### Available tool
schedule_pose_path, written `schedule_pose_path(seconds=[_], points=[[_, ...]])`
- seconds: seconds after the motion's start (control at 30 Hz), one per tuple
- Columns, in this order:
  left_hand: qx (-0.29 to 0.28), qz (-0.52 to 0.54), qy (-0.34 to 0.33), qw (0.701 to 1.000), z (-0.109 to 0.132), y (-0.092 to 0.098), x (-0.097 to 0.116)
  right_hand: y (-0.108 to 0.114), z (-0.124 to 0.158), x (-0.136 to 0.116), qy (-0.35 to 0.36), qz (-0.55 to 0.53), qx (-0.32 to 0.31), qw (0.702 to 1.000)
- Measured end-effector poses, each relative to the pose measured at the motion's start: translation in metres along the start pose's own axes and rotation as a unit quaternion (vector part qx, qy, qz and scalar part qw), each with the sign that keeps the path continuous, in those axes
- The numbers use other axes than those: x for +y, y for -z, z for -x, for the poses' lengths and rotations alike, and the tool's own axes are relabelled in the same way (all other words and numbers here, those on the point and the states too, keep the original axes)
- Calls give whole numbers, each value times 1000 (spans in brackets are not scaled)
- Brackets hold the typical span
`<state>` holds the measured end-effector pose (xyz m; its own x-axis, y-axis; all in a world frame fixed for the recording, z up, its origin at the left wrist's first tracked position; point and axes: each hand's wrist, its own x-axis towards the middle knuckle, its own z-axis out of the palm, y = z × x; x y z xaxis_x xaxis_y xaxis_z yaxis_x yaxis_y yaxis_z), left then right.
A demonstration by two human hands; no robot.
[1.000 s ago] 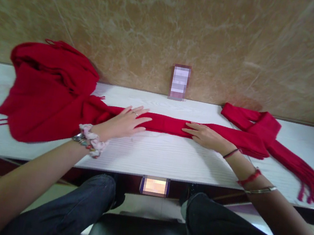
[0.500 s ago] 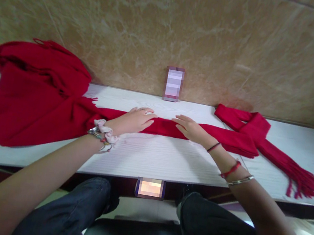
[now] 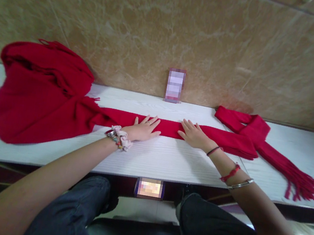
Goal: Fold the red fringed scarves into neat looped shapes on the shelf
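Observation:
A red scarf (image 3: pixel 169 128) lies as a long folded strip across the white table (image 3: pixel 156 157). Both my hands rest on its middle, palms down with a short gap between them. My left hand (image 3: pixel 144 128) is flat with the fingers spread, a ring on one of them. The fingers of my right hand (image 3: pixel 194 135) are stretched out on the cloth too. To the right the strip folds over on itself, and a fringed end (image 3: pixel 302 182) trails toward the table's front edge. On the left it runs up to a large bunched heap of red cloth (image 3: pixel 42 102).
Behind the table rises a brown marbled wall (image 3: pixel 135 29). A phone-like object (image 3: pixel 175 85) with a blurred face leans against it. Another blurred bright object (image 3: pixel 149 189) is below the front edge, between my knees.
My left hand has moved a little right, and both hands have flattened onto the scarf with fingers spread wider. The view has shifted slightly. The scarf's layout is much the same.

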<state>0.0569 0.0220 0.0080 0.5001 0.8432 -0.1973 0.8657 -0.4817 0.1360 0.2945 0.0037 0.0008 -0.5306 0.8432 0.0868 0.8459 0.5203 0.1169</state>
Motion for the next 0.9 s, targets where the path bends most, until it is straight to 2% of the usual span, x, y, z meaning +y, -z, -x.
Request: schedule_pose_path(seconds=[0.07,0.17,0.23,0.33,0.47,0.57,0.63,0.7,0.8,0.9], points=[[37,-10,-10,999,-1,-1,3,0,-5,-10,-29,-22,21,999],[113,-48,-35,992,-3,-5,2,-4,-12,-23,-22,-40,13,999],[113,-63,-28,991,-4,-8,-2,-6,-11,-25,-12,-36,-2,999],[81,-62,-8,995,-3,-11,-8,0,-1,-19,-19,-16,-32,999],[89,-63,-1,994,2,-9,-5,21,8,-13,-99,6,-93,991],[123,-77,-18,989,3,-6,0,32,2,-21,-152,21,-57,986],[166,-88,-18,982,2,-5,3,30,-8,-31,-137,14,-23,990],[191,-89,4,978,0,-5,3,21,-17,-40,-95,-6,-15,995],[162,-79,38,983,0,-5,1,6,-23,-46,-49,-22,-24,998],[133,-70,46,988,1,-4,-1,-5,-17,-40,-40,-14,-19,999]])
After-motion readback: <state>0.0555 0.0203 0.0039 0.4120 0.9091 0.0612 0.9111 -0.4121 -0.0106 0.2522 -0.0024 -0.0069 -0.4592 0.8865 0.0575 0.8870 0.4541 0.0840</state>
